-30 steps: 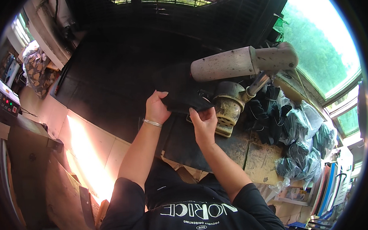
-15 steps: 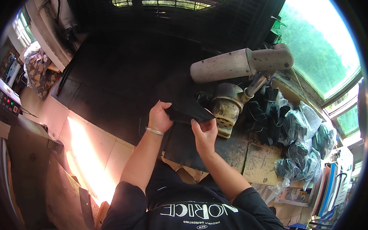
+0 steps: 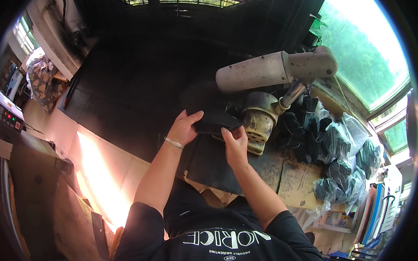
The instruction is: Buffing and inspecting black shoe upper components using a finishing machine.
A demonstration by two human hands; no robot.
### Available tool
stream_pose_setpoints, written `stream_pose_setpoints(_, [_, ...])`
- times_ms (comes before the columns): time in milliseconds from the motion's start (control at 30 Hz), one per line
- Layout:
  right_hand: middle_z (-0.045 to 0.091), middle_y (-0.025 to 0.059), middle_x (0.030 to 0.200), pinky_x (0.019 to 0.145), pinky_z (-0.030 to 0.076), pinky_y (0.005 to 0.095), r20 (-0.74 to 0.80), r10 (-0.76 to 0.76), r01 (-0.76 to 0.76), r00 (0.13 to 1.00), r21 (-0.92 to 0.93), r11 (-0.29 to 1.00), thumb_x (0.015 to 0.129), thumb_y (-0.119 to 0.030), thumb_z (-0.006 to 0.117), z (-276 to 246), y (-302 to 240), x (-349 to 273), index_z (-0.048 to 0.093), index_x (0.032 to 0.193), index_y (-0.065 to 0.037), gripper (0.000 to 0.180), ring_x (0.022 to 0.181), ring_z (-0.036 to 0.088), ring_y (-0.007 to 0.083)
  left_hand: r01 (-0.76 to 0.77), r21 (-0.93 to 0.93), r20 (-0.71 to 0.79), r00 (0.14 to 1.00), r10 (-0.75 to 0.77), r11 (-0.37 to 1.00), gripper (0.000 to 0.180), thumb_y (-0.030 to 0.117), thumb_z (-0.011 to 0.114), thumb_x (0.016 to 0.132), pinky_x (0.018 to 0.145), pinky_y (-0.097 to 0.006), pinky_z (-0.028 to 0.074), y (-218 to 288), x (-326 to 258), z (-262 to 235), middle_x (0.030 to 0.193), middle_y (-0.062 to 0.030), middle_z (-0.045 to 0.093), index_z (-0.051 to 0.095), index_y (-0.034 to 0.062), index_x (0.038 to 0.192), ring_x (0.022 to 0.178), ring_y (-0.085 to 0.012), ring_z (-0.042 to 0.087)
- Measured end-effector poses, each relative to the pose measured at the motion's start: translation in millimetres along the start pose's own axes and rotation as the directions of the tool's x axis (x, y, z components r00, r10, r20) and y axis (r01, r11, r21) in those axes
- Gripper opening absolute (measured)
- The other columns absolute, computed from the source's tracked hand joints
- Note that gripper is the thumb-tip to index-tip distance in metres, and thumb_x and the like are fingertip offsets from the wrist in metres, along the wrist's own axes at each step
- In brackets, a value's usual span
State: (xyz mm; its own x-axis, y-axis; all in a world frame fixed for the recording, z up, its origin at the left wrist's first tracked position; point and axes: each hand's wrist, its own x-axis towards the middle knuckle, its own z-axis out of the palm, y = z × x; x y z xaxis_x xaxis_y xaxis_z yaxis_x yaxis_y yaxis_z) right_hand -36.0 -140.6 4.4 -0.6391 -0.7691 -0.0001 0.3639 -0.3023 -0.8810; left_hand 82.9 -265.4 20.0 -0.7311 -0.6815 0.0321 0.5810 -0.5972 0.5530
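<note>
A thin black piece (image 3: 213, 122), which looks like cloth or soft sheet, is stretched between my two hands above the dark bench. Its left end is pinched by my left hand (image 3: 185, 128), thumb on top; a pale bracelet circles that wrist. My right hand (image 3: 235, 143) grips the right end between thumb and fingers. Just beyond and to the right stands a worn, dust-covered machine head (image 3: 259, 122) with holes in its yellowish lower casing. The piece's far edge blends into the dark surface, so I cannot tell whether it touches the machine.
A long grey cylindrical housing (image 3: 253, 73) reaches over the bench from the right. Clear plastic bags of dark pieces (image 3: 346, 158) are piled at the right, beside loose black pieces (image 3: 298, 127). A control box (image 3: 6, 112) with lit buttons stands far left.
The black piece has shifted slightly up and shows a narrower, more tilted face. My right hand has moved up a little and to the right; my left hand stays nearly in place.
</note>
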Motion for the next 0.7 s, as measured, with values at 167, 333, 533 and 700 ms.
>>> stream_pose_setpoints(167, [0.053, 0.01, 0.127, 0.107, 0.035, 0.0403, 0.12, 0.201, -0.227, 0.972, 0.264, 0.937, 0.087, -0.009, 0.058, -10.7, 31.5, 16.1, 0.048, 0.123, -0.001, 0.039, 0.121, 0.049, 0.0211, 0.068, 0.372, -0.04, 0.998, -0.057, 0.926, 0.036, 0.009, 0.065, 0.089, 0.097, -0.03, 0.044, 4.1, 18.9, -14.3, 0.117, -0.0075, 0.061, 0.054, -0.0016, 0.121, 0.108, -0.0151, 0.057])
stream_pose_setpoints(333, [0.055, 0.0079, 0.124, 0.109, 0.034, 0.0418, 0.19, 0.246, -0.308, 0.951, 0.475, 0.824, 0.084, -0.009, 0.058, -13.6, 61.7, 43.8, 0.051, 0.12, -0.003, 0.037, 0.121, 0.049, 0.0233, 0.007, 0.637, 0.08, 0.994, -0.075, 0.771, 0.033, 0.008, 0.062, 0.09, 0.094, -0.029, 0.046, 5.4, 56.7, -22.6, 0.112, -0.0079, 0.064, 0.055, -0.0023, 0.12, 0.102, -0.0146, 0.059])
stream_pose_setpoints(533, [0.057, 0.0068, 0.122, 0.107, 0.039, 0.0406, 0.18, 0.255, -0.312, 0.95, 0.582, 0.751, 0.082, -0.008, 0.058, -16.5, 60.7, 56.2, 0.052, 0.119, -0.006, 0.037, 0.118, 0.052, 0.0228, -0.083, 0.859, 0.142, 0.987, -0.079, 0.504, 0.041, 0.012, 0.061, 0.09, 0.096, -0.028, 0.043, 4.8, 74.8, -0.2, 0.116, -0.008, 0.063, 0.051, -0.0038, 0.126, 0.104, -0.0135, 0.057])
stream_pose_setpoints(700, [0.056, 0.0077, 0.125, 0.108, 0.039, 0.0416, 0.171, 0.253, -0.304, 0.952, 0.599, 0.741, 0.081, -0.008, 0.058, -11.3, 59.3, 54.9, 0.05, 0.123, -0.006, 0.043, 0.119, 0.052, 0.0237, -0.138, 0.851, 0.215, 0.972, -0.097, 0.506, 0.044, 0.012, 0.06, 0.09, 0.097, -0.029, 0.042, 9.6, 68.6, 9.0, 0.117, -0.0094, 0.063, 0.049, -0.003, 0.13, 0.108, -0.0143, 0.055])
